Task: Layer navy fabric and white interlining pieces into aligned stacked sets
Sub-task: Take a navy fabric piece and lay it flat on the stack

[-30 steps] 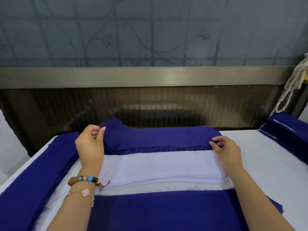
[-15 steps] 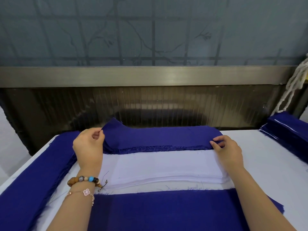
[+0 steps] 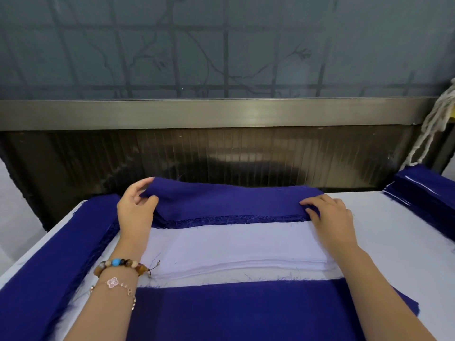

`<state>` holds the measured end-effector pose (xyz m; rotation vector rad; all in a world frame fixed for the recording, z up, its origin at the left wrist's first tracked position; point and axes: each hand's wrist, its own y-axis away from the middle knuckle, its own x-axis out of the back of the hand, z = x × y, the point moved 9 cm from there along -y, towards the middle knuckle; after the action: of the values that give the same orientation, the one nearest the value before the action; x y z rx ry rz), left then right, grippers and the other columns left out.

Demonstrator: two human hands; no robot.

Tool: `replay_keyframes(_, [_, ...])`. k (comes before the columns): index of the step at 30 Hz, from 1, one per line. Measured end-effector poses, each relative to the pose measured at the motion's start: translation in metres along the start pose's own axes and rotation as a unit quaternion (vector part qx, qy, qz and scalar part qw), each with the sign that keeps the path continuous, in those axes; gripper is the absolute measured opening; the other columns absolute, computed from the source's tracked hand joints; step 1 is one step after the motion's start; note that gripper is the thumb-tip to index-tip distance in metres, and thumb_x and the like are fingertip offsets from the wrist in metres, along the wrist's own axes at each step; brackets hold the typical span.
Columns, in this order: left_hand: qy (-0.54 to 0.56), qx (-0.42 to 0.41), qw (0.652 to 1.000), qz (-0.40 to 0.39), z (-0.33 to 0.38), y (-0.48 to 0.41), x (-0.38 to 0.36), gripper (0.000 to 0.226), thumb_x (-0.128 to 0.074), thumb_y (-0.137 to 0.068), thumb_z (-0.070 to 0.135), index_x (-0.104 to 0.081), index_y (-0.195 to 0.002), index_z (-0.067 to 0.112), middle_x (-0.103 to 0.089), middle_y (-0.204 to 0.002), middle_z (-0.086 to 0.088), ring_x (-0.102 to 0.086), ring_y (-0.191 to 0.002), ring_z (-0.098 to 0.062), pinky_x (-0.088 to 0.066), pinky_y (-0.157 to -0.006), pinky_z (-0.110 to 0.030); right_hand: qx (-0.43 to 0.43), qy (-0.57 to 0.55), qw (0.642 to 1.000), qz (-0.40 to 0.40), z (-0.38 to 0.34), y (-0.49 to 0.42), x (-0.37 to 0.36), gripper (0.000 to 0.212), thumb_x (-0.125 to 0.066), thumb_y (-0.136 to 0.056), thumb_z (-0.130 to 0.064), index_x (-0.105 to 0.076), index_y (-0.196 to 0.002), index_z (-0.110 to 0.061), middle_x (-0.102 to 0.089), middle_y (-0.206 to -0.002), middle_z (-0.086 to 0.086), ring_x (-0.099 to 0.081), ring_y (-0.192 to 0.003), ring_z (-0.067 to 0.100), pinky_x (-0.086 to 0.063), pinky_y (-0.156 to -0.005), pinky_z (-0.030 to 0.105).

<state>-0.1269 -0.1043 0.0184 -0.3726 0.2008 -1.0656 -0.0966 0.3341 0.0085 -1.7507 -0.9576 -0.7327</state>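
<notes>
Since half a second ago my left hand [image 3: 134,212] has loosened its tight curl. Thumb and fingers now stand apart and clamp the raised left end of the long, frayed-edged navy fabric piece [image 3: 234,200] between them. My right hand [image 3: 330,217] has crept its fingertips a little further onto the right end of that piece, fingers on top and thumb at the near edge, pinching it.

That piece lies across the top of the far navy stack, left end lifted, right end flat. Its frayed near edge runs along the far edge of the stack of white rectangular interlining [image 3: 234,244] and touches it. A thin strip of the white table top [image 3: 394,242] shows between the interlining and the broad navy fabric stack nearest me [image 3: 234,313].

A long navy strip stack [image 3: 49,254] runs down the table's left edge, just beside my left wrist. Right of my right hand the table lies open as far as a layered navy pile at the far right corner [image 3: 428,190]. A dark ribbed panel [image 3: 221,156] stands close behind the far stack.
</notes>
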Motion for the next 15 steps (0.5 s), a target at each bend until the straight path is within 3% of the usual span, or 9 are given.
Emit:
replay_keyframes(4, [0.010,0.018,1.000,-0.005,-0.005,-0.002,0.003,0.049,-0.051,-0.090,-0.003,-0.074,-0.073,0.036,-0.071,-0.080,0.015,-0.065,-0.081,-0.007,-0.052,-0.062,-0.020,-0.003,-0.046,0.999,0.004,-0.001,0.002,0.003,0.020,-0.055,-0.096,-0.019,-0.064,-0.112,-0.025,-0.060,-0.119,-0.003,-0.052,-0.108,0.022,-0.041,-0.090,0.035])
replay_keyframes(7, [0.071,0.048,0.996,-0.005,-0.017,-0.004,0.005,0.049,-0.049,-0.093,-0.004,-0.072,-0.066,0.030,-0.068,-0.083,0.005,-0.060,-0.086,-0.017,-0.049,-0.071,-0.029,-0.009,-0.060,0.998,0.007,-0.001,0.002,0.003,0.022,-0.059,-0.093,-0.017,-0.060,-0.114,-0.023,-0.062,-0.115,-0.002,-0.055,-0.103,0.020,-0.047,-0.088,0.036])
replay_keyframes(12, [0.160,0.079,0.982,-0.061,-0.026,-0.005,-0.005,0.053,-0.042,-0.093,-0.010,-0.066,-0.060,0.025,-0.068,-0.089,0.002,-0.060,-0.100,-0.019,-0.050,-0.087,-0.034,-0.080,-0.185,0.979,0.016,0.009,0.003,0.005,0.083,-0.070,-0.085,-0.013,-0.019,-0.150,-0.026,-0.061,-0.094,-0.005,-0.061,-0.083,0.016,-0.051,-0.076,0.033])
replay_keyframes(14, [0.172,0.079,0.979,-0.070,-0.026,-0.006,-0.006,0.054,-0.040,-0.092,-0.011,-0.064,-0.059,0.024,-0.070,-0.090,0.003,-0.060,-0.101,-0.020,-0.050,-0.089,-0.036,-0.067,-0.199,0.978,0.009,0.009,0.003,0.004,0.084,-0.068,-0.086,-0.009,-0.019,-0.150,-0.032,-0.060,-0.093,-0.004,-0.060,-0.082,0.015,-0.052,-0.076,0.032])
replay_keyframes(15, [0.181,0.082,0.978,-0.069,-0.027,-0.006,-0.006,0.054,-0.041,-0.092,-0.011,-0.064,-0.059,0.024,-0.070,-0.089,0.003,-0.060,-0.101,-0.020,-0.050,-0.089,-0.036,-0.058,-0.190,0.980,0.006,0.008,0.003,0.003,0.075,-0.066,-0.087,-0.009,-0.028,-0.147,-0.033,-0.058,-0.096,-0.003,-0.060,-0.085,0.017,-0.051,-0.077,0.031])
